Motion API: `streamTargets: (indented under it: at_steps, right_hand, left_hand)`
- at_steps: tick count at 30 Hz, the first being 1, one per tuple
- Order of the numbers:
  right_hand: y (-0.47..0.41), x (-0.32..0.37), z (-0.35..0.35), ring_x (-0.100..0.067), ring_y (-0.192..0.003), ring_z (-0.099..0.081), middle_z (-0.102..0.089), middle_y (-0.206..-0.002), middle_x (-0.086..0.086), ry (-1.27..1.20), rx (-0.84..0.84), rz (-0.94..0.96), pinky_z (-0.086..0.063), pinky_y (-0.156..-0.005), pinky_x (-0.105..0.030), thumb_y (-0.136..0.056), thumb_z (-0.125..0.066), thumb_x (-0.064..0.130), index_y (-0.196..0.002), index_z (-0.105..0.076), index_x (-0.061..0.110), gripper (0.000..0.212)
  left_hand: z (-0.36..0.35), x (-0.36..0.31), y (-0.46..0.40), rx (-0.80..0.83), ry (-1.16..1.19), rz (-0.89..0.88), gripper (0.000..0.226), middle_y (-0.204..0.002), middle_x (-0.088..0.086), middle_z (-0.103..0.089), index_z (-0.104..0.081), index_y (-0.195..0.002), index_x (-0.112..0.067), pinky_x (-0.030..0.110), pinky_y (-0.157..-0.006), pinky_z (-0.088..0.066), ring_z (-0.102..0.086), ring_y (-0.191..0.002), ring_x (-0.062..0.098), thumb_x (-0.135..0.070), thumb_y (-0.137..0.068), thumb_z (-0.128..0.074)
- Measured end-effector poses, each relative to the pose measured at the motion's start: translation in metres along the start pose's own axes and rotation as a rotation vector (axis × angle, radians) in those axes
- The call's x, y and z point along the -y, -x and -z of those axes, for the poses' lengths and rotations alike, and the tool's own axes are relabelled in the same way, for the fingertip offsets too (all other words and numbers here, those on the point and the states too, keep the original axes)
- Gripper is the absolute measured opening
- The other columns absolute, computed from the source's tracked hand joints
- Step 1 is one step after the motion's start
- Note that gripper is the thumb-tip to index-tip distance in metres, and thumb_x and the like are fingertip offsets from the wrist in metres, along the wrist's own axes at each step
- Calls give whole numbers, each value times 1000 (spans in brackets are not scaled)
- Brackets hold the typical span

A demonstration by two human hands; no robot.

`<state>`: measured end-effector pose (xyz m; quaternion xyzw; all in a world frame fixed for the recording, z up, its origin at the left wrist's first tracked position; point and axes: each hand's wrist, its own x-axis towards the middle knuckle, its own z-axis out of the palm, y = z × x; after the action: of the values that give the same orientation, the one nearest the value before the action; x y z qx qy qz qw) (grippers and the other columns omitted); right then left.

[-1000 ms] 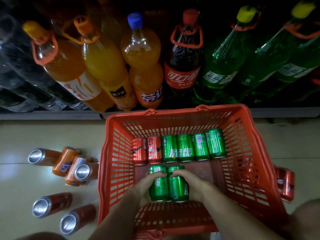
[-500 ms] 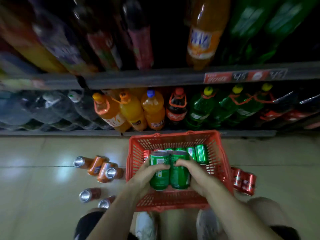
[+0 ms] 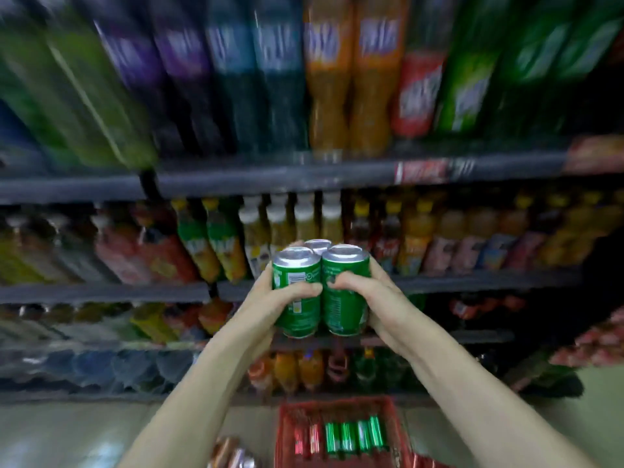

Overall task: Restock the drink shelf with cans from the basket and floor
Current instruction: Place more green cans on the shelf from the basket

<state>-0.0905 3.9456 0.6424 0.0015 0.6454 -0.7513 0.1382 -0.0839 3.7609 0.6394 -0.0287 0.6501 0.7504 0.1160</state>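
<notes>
I hold a tight cluster of green cans [image 3: 341,298] upright in front of the shelves; two are plain in front, and a third silver top peeks out behind them. My left hand [image 3: 270,305] wraps the left can, my right hand [image 3: 368,295] wraps the right one. The red basket [image 3: 395,434] sits on the floor below, with several green cans [image 3: 354,435] and two red cans [image 3: 305,440] lying in it. Loose orange cans [image 3: 231,454] lie on the floor left of the basket.
Dark shelves [image 3: 270,179] rise in front of me, packed with blurred bottles: tall ones on top, smaller ones in the middle rows, large ones at the bottom. Pale tiled floor [image 3: 67,434] spreads left of the basket.
Both hands lifted the green cans out of the basket and raised them to mid-shelf height. My view tilted up from the floor to the shelves.
</notes>
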Motion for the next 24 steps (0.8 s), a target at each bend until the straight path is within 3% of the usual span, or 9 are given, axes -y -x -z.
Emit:
streamTargets:
  at_steps: [4,8,11,15,18,20,24]
  right_hand:
    - [28,138,-20,-21,-109,-74,-77,-117,0,64,35,218,-59,-91,-42,-71,-74,16,-128,-63,26,59]
    - [58,243,-34,-21,-100,-76,-79,-108,0,95,65,400,-64,-78,-37,-87,-69,5,-118,-67,27,38]
    - [72,305,-41,-24,-98,-76,-79,-104,-1,125,66,508,-63,-79,-42,-89,-66,8,-115,-66,23,30]
    - [74,373,-53,-31,-112,-70,-71,-93,-12,267,11,494,-59,-72,-17,-99,-60,11,-99,-61,8,4]
    - [74,401,-62,-29,-91,-71,-74,-106,-18,196,3,608,-61,-75,-42,-92,-65,16,-113,-66,3,25]
    - [72,413,-63,-31,-87,-70,-72,-110,-24,198,28,639,-61,-72,-47,-91,-64,19,-122,-65,-2,37]
    - [49,450,-65,-31,-87,-71,-72,-100,-14,186,70,628,-61,-80,-53,-93,-61,21,-109,-68,11,20]
  left_hand:
    - [-24,-134,27,61,-40,-224,83,-126,-3,-76,-54,-143,-40,48,-93,-60,-74,-114,22,-10,-73,-86]
    - [-47,-240,51,120,-76,-446,71,-119,-2,-78,-59,-134,-35,37,-81,-65,-76,-109,21,-7,-73,-79]
    - [-58,-304,63,179,-141,-570,58,-118,1,-79,-62,-129,-28,39,-85,-63,-76,-108,21,-8,-77,-76]
    - [-61,-363,59,218,-178,-615,51,-123,9,-76,-56,-141,-17,44,-78,-64,-76,-107,28,-8,-92,-69]
    - [-63,-396,51,237,-206,-661,52,-125,13,-74,-53,-144,-15,45,-78,-62,-75,-108,31,-12,-95,-68]
    - [-65,-415,43,255,-217,-666,49,-120,12,-75,-54,-144,-11,43,-77,-62,-76,-104,29,-14,-96,-66]
    - [-72,-448,25,265,-227,-645,59,-110,10,-75,-56,-143,-5,40,-73,-62,-76,-94,24,-24,-88,-67]
